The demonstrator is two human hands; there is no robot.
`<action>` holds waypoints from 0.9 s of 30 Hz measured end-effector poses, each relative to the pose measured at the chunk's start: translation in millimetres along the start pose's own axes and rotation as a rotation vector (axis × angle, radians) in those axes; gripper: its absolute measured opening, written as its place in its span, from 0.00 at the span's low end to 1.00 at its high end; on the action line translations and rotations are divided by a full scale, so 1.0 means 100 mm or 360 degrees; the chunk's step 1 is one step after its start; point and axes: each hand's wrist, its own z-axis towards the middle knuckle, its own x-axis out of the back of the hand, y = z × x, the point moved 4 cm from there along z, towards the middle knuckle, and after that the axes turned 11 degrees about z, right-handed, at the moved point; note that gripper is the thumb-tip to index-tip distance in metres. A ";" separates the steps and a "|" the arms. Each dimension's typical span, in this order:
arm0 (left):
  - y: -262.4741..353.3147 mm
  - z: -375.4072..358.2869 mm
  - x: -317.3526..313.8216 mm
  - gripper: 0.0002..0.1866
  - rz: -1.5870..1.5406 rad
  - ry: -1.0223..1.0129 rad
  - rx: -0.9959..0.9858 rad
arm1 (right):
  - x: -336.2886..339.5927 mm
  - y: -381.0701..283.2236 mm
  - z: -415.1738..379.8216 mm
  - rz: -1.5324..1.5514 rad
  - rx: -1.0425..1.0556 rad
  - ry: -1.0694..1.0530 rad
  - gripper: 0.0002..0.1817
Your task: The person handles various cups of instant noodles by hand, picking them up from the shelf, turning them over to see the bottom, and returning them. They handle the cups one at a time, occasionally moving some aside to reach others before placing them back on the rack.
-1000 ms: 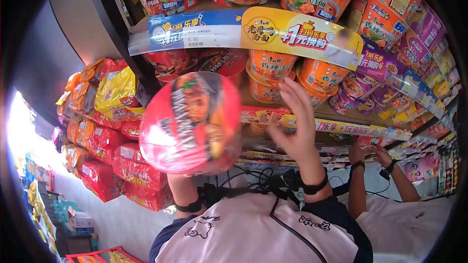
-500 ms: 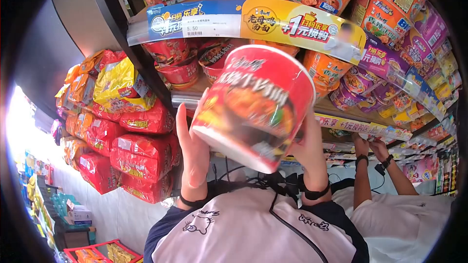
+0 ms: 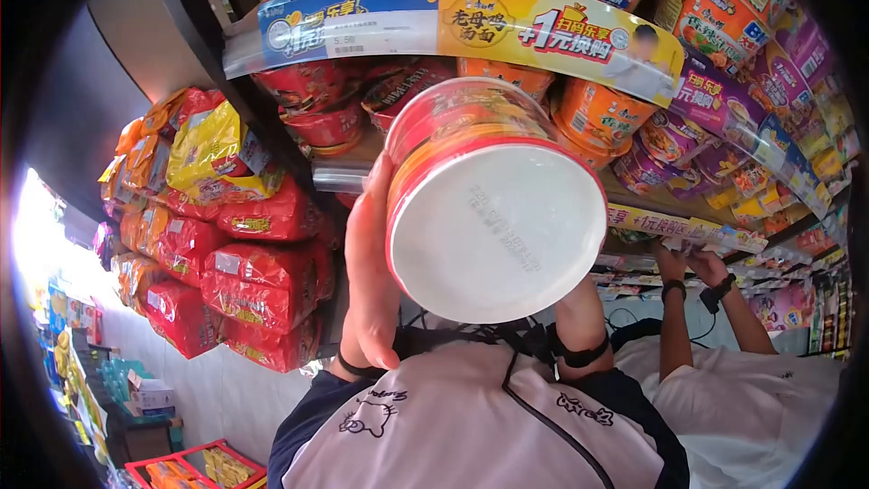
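A red tub of instant noodles (image 3: 498,226) is held up in front of me, tipped so that its white base with faint printed code faces the camera. My left hand (image 3: 369,263) presses along the tub's left side, fingers reaching up and thumb low by the base. Behind the tub's lower right, my right hand (image 3: 579,308) is mostly hidden; only the part near the wrist shows, and its fingers are out of sight. Nearest beyond the tub are red noodle tubs (image 3: 323,122) and orange noodle tubs (image 3: 605,116) on the shelf.
A price strip (image 3: 389,29) runs along the shelf edge. Red noodle multipacks (image 3: 258,285) and a yellow multipack (image 3: 214,152) are stacked at left. Purple tubs (image 3: 674,140) stand to the right. A co-worker's hands (image 3: 692,263) are at a lower shelf on the right.
The tub has turned from showing its printed front to showing its white base. My left hand has shifted along its side, and my right hand is now more hidden behind it.
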 end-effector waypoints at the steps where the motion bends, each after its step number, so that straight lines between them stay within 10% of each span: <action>1: 0.00 -0.01 -0.02 0.69 -0.0005 0.0021 0.0006 | 0.02 0.02 0.00 0.0004 -0.0008 0.0029 0.42; 7: -0.05 -0.02 -0.03 0.69 -0.0016 0.0075 0.0084 | 0.13 -0.02 -0.05 -0.0309 0.0108 -0.0265 0.46; 11: -0.10 -0.02 0.02 0.64 0.0178 0.0255 0.0408 | 0.14 -0.12 -0.10 0.0224 0.0115 0.0206 0.56; 16: -0.20 -0.07 0.06 0.58 0.0391 -0.0140 0.0818 | 0.04 -0.23 -0.08 0.0209 0.0440 0.0038 0.58; 27: -0.60 -0.10 0.48 0.45 0.0324 0.0598 0.0894 | 0.26 0.06 0.35 -0.0574 0.0138 0.0150 0.30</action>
